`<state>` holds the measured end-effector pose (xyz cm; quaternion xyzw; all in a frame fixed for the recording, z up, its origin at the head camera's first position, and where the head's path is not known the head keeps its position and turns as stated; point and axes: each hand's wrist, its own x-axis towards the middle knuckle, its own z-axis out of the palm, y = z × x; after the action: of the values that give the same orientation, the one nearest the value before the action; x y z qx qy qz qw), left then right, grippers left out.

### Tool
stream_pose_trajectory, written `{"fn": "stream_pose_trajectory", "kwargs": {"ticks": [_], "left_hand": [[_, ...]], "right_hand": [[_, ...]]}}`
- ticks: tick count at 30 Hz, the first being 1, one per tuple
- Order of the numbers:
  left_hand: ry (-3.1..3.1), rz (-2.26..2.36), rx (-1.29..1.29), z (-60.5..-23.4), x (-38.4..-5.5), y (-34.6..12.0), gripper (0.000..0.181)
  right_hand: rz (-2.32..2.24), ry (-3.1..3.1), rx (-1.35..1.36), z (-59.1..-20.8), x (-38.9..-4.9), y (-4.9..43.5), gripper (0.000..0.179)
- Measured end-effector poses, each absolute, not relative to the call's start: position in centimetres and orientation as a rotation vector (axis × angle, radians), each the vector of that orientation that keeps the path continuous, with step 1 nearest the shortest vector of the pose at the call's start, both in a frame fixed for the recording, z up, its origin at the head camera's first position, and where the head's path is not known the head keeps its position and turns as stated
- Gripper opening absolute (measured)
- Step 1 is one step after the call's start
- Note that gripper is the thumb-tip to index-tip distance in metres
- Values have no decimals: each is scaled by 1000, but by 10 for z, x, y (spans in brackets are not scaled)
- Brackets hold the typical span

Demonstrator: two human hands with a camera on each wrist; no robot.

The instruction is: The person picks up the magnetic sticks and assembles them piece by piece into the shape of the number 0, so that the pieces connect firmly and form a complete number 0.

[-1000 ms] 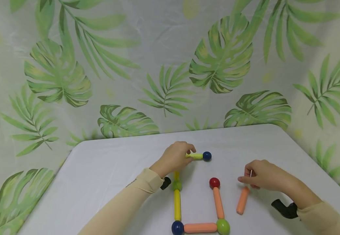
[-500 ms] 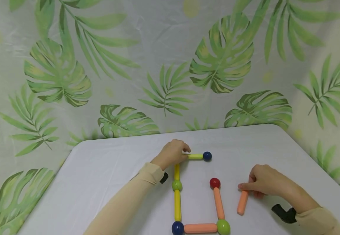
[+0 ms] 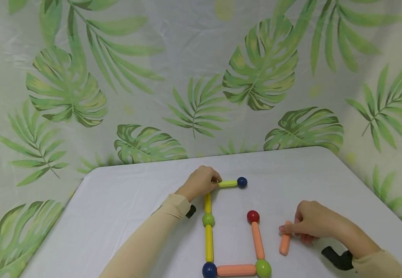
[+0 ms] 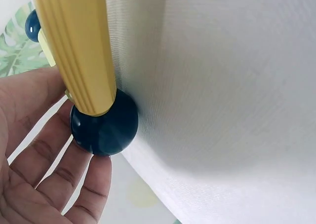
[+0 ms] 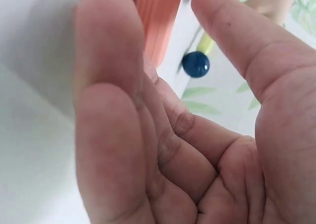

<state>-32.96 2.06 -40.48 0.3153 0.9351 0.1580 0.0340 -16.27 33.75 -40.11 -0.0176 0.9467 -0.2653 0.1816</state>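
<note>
My left hand [image 3: 199, 181] grips a dark blue ball [image 4: 106, 135], fingers curled against it, where a yellow stick [image 4: 79, 46] meets a light yellow stick [image 3: 228, 184]. That lighter stick points right and ends in another blue ball [image 3: 242, 182]. Toward me, yellow sticks run through a green ball [image 3: 208, 219] to a blue corner ball [image 3: 209, 270]. An orange stick [image 3: 236, 270] links it to a lime ball [image 3: 263, 268], from which another orange stick rises to a red ball [image 3: 253, 216]. My right hand [image 3: 313, 218] pinches a separate orange stick [image 3: 285, 246] between thumb and fingers.
Everything lies on a white-covered table [image 3: 135, 185] with rounded far corners. Behind it hangs a leaf-patterned cloth [image 3: 194, 58]. A black strap end [image 3: 336, 258] sticks out from the right wrist.
My right hand has come down onto the separate orange stick and now pinches it. My left hand has drawn slightly left and closed on the corner ball; the light yellow stick's far end has shifted slightly.
</note>
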Motion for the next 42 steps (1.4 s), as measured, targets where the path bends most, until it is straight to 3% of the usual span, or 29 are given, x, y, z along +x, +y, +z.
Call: {"fn": "stream_pose_trajectory", "kwargs": {"ticks": [19, 42], "left_hand": [[2893, 504, 933, -411, -329, 21, 16], [2876, 529, 991, -409, -332, 16, 16]], "right_hand": [[-878, 2622, -16, -413, -170, 330, 37], [-1033, 2608, -116, -404, -215, 319, 30]]}}
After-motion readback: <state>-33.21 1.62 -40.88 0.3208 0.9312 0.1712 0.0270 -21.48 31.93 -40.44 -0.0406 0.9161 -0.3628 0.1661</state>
